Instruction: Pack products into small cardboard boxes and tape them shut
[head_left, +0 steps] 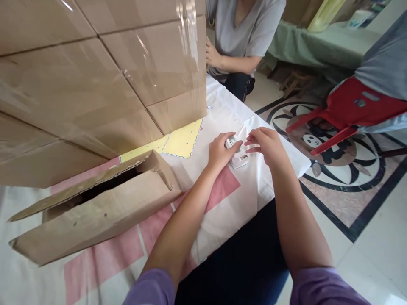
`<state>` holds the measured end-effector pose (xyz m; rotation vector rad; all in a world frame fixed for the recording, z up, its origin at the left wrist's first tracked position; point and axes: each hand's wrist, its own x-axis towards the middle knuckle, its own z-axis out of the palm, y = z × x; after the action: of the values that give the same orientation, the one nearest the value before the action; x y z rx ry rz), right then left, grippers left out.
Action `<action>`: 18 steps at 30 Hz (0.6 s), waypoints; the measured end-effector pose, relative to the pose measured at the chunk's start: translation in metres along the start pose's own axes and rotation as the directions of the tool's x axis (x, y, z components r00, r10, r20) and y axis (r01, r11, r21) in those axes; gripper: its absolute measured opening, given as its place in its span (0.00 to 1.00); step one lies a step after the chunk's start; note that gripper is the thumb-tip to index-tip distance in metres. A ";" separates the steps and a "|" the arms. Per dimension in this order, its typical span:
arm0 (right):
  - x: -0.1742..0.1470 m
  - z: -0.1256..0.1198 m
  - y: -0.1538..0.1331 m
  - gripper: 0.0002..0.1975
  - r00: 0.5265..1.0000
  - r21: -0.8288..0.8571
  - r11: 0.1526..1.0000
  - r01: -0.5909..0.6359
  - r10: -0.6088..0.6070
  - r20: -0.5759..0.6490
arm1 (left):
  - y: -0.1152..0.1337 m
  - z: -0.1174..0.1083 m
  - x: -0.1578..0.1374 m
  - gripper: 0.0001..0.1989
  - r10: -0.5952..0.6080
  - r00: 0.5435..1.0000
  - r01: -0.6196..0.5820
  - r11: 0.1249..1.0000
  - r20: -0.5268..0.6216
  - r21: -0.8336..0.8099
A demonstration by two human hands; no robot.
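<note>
A small white plastic device [240, 162] with a dark slot on its near end rests on the cloth-covered table. My left hand [221, 150] is closed around its left side, thumb and fingers lying over the top. The device's exact kind cannot be made out, as the fingers cover part of it. Just right of it, my right hand [263, 143] is held with its fingers apart and nothing visible in them. The right fingertips are very near the device; whether they touch it is unclear.
Taped cardboard boxes [127, 76] are stacked at the back left. In front of them lies a narrow open carton [104, 216]. The patterned tablecloth [222, 190] hangs over the right edge. Across the table a person [244, 38] sits, and a red chair [359, 103] stands at right.
</note>
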<state>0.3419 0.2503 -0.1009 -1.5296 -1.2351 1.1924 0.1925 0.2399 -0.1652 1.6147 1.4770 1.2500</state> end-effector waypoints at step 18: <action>-0.008 -0.019 0.001 0.13 0.819 -0.204 0.946 -0.253 0.322 0.476 | 0.003 -0.003 0.001 0.12 -0.044 0.999 0.044 0.999 -0.015 -0.009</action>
<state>0.3604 0.2417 -0.0959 -1.5956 -1.4725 1.8329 0.1907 0.2395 -0.1606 1.5620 1.5065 1.2455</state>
